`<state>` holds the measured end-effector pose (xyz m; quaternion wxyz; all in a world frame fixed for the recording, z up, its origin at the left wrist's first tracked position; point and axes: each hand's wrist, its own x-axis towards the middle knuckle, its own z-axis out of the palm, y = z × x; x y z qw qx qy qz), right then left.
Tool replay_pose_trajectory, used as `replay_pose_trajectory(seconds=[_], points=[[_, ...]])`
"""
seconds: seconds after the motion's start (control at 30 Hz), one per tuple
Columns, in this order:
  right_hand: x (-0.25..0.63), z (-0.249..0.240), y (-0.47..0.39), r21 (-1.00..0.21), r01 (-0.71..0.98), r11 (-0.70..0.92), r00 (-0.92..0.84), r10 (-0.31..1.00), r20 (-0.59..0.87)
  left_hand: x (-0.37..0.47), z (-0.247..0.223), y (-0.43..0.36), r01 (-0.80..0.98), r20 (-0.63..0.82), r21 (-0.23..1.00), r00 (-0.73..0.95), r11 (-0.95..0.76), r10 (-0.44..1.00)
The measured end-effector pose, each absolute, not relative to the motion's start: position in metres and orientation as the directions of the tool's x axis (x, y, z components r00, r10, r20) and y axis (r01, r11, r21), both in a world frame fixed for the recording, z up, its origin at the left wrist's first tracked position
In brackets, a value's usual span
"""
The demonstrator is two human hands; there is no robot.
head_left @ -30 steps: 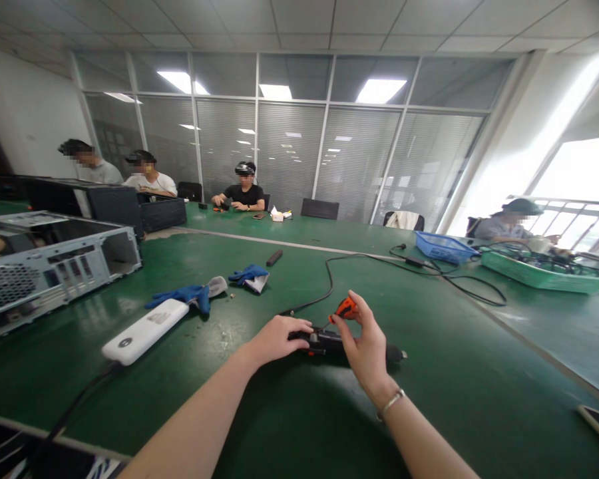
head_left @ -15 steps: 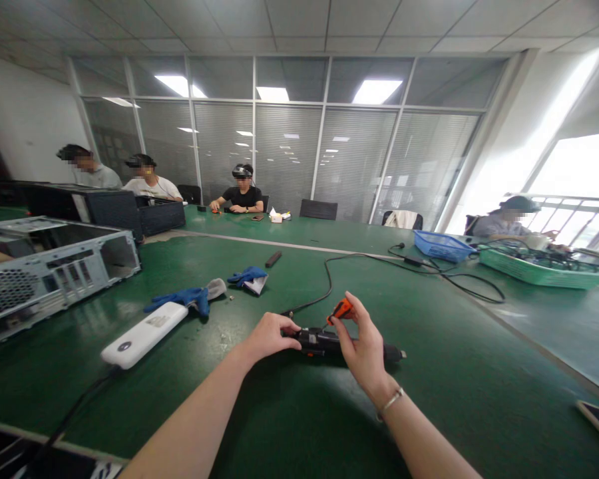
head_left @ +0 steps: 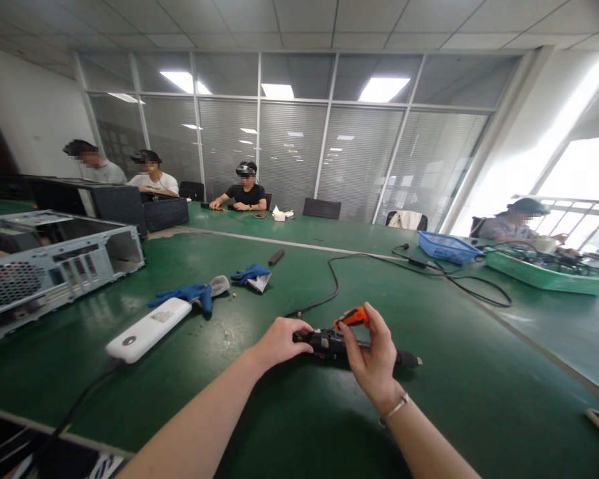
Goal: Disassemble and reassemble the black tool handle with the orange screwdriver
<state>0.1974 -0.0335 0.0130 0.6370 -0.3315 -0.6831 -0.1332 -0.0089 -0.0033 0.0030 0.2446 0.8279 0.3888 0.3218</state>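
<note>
A black elongated device (head_left: 332, 342) with a cable at its left end lies on the green table (head_left: 219, 399) in front of me. My left hand (head_left: 285, 340) pinches the device's left end between thumb and fingers. Between the thumb and fingers of my right hand (head_left: 375, 352) is a small orange and black screwdriver (head_left: 353, 318), tilted low above the device. Its tip is too small to make out. The right hand hides part of the device, whose dark right end sticks out beyond it.
To the left are a white power bank (head_left: 150, 329), blue gloves (head_left: 199, 295) and a metal computer case (head_left: 60, 266). A dark bar (head_left: 276, 257) lies ahead. Blue (head_left: 449, 248) and green baskets (head_left: 549, 273) stand at right. Several people sit around the table.
The screwdriver has tipped over from a steep slant to a flatter one in my right hand. The view has shifted slightly. My left hand still holds the device.
</note>
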Motion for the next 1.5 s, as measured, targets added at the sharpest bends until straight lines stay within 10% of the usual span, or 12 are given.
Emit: replay_pose_trajectory(seconds=[1.03, 1.5], points=[[0.159, 0.021, -0.04, -0.19, 0.639, 0.746, -0.283, 0.457, 0.843, -0.017, 0.004, 0.006, 0.483, 0.298, 0.685, 0.497, -0.545, 0.815], [0.145, 0.029, -0.037, -0.367, 0.634, 0.681, -0.181, 0.592, 0.786, -0.015, 0.006, 0.003, 0.52, 0.319, 0.653, 0.47, -0.55, 0.823]])
